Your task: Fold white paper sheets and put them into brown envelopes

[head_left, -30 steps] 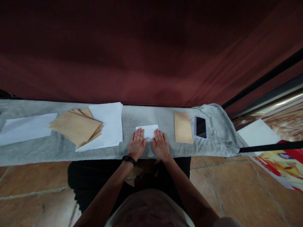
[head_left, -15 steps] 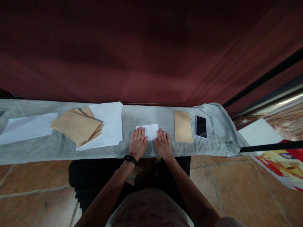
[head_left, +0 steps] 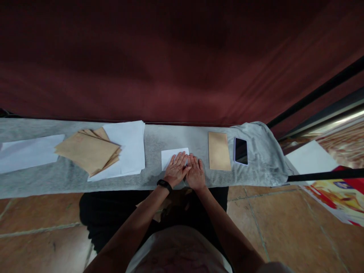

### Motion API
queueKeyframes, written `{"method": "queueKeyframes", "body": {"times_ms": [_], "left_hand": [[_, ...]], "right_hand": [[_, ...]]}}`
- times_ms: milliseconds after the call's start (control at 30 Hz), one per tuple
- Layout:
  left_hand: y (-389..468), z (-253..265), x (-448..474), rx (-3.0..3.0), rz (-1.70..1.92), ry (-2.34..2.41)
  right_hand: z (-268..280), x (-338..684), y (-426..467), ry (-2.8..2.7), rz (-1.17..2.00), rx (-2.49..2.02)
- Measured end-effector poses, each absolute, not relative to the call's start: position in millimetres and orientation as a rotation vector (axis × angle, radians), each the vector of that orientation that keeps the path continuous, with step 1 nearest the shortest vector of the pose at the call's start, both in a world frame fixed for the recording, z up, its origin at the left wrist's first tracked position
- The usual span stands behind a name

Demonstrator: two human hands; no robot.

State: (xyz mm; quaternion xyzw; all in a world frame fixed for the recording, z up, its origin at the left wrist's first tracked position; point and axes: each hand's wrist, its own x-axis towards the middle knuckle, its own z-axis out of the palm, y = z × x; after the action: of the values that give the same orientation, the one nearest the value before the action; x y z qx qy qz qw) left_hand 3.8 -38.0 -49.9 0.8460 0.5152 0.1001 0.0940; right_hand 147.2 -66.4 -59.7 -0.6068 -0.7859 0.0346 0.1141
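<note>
A small folded sheet of white paper (head_left: 167,157) lies on the grey cloth in front of me. My left hand (head_left: 176,170) rests flat across its right part, palm down, with the fingers stretched out. Beside it, my right hand (head_left: 195,172) lies flat at the paper's right edge, its fingers also stretched forward. The two hands touch or nearly touch at the thumbs. Both hands are open, and part of the paper is hidden beneath them. Just right of my right hand lies a single brown envelope (head_left: 219,151).
A grey cloth (head_left: 159,132) covers the narrow table. To the left are a fanned stack of brown envelopes (head_left: 88,149), a pile of white sheets (head_left: 132,148) and a separate white sheet (head_left: 31,151). A phone (head_left: 241,151) lies at right. A dark red panel (head_left: 182,94) stands behind.
My left hand has slid right over the white paper, from its left edge to beside my right hand. The right hand has barely moved.
</note>
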Motion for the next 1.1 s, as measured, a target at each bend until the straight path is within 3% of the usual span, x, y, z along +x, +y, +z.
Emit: {"method": "queueKeyframes", "body": {"times_ms": [1100], "left_hand": [[-35.1, -59.7, -37.5, 2.271, 0.436, 1.987]], "right_hand": [[-58.1, 144.9, -66.9, -2.147, 0.097, -1.731]]}}
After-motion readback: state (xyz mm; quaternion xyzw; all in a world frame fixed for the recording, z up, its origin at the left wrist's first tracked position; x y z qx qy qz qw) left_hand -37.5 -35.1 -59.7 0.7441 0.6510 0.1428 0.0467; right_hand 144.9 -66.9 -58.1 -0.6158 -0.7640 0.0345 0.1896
